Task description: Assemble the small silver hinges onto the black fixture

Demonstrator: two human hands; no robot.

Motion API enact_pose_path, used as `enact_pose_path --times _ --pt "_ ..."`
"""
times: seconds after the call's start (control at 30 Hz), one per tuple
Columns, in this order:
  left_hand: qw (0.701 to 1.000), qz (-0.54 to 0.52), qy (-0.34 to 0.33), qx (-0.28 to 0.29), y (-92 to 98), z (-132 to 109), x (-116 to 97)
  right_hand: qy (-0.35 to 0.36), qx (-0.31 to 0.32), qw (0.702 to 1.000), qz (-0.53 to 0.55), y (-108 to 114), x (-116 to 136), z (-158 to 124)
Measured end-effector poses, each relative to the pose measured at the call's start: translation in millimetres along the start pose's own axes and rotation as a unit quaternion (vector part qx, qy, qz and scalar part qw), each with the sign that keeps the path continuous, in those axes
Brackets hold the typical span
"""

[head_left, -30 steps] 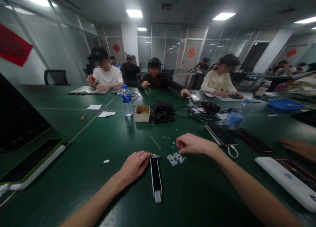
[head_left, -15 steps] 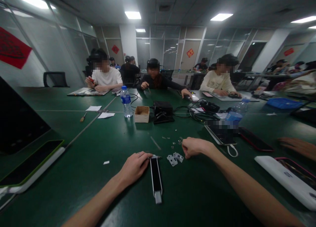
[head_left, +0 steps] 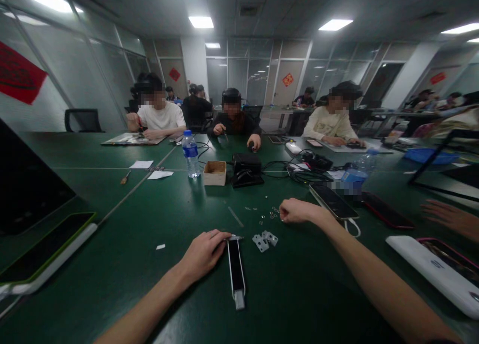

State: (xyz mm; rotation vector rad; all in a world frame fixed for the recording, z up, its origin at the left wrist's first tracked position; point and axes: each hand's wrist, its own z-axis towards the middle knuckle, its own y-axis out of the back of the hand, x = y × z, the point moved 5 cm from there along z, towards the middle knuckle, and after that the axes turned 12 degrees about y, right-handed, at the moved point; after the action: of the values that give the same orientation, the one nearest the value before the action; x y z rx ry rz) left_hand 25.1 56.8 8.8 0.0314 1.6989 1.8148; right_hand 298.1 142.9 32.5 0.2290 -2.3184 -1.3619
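Observation:
My left hand (head_left: 205, 249) rests on the table with its fingers curled at the far end of a narrow black device with a white frame (head_left: 235, 269). A small silver fitting shows at that end by my fingertips; a pale metal tab sticks out of the near end. My right hand (head_left: 294, 212) is closed, fingertips down at the table beside several small metal rings (head_left: 273, 215). What its fingers pinch, if anything, is hidden. Between my hands lie grey metal plates with holes (head_left: 265, 241), touched by neither. A thin clear strip (head_left: 235, 217) lies farther back.
Beyond are a water bottle (head_left: 191, 154), a small open box (head_left: 214, 173), a black stand (head_left: 247, 168) and tangled cables. Phones and a white power bank (head_left: 432, 271) flank my right arm. A co-worker's hand (head_left: 451, 217) is at far right; co-workers sit opposite.
My right hand has shifted slightly away and to the right, still closed. My left hand has stayed put. The co-worker opposite has drawn one hand inward; a dark frame has appeared at right.

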Motion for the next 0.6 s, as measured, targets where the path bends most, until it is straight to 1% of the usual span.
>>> enact_pose_path --times 0.17,0.3,0.43,0.6 --pt "1.0 0.003 -0.002 -0.003 -0.2 0 1 -0.022 -0.006 1.0 0.019 2 -3 0" --pt "1.0 0.002 -0.001 0.003 0.1 0 0 -0.009 -0.016 1.0 0.014 5 -4 0" --pt "1.0 -0.001 0.005 0.011 0.2 0 1 -0.005 -0.053 0.999 0.005 6 -13 4" --pt "1.0 0.001 0.004 0.005 1.3 0 0 -0.006 -0.088 0.996 -0.015 7 -20 8"
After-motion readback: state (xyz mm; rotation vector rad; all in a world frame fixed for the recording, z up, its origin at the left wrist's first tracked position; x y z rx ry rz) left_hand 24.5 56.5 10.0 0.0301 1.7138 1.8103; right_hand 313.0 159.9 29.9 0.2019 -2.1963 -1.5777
